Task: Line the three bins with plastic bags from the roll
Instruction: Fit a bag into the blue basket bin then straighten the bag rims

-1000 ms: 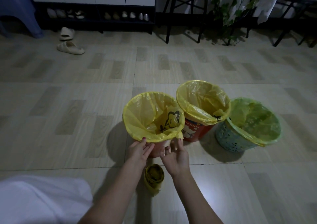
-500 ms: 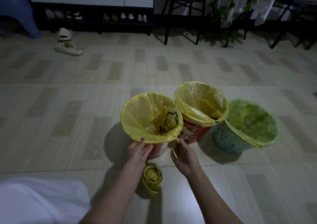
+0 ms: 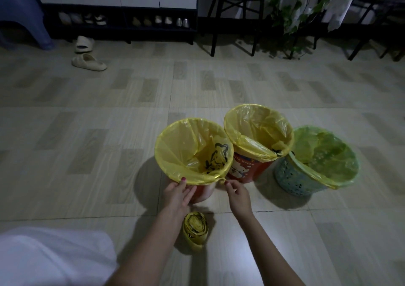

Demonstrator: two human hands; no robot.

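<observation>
Three bins stand close together on the tiled floor. The left red bin (image 3: 204, 192) wears a yellow bag (image 3: 175, 152) folded over its rim. The middle red bin (image 3: 247, 169) and the right teal bin (image 3: 293, 181) are each lined with a yellow bag too. My left hand (image 3: 177, 194) rests flat against the left bin's front, with a fingertip on the bag's hem. My right hand (image 3: 237, 194) pinches a small yellow tail of that bag at the front rim. The roll of bags (image 3: 195, 226) lies on the floor between my forearms.
White fabric (image 3: 50, 257) fills the lower left corner. Two pale slippers (image 3: 87, 61) lie at the back left near a shoe rack (image 3: 118, 20). A black chair (image 3: 234, 12) and a leafy plant (image 3: 293, 12) stand at the back.
My right hand has moved right, away from the left hand, to the bag's tail at the front rim. The left hand has stayed on the bin's front.
</observation>
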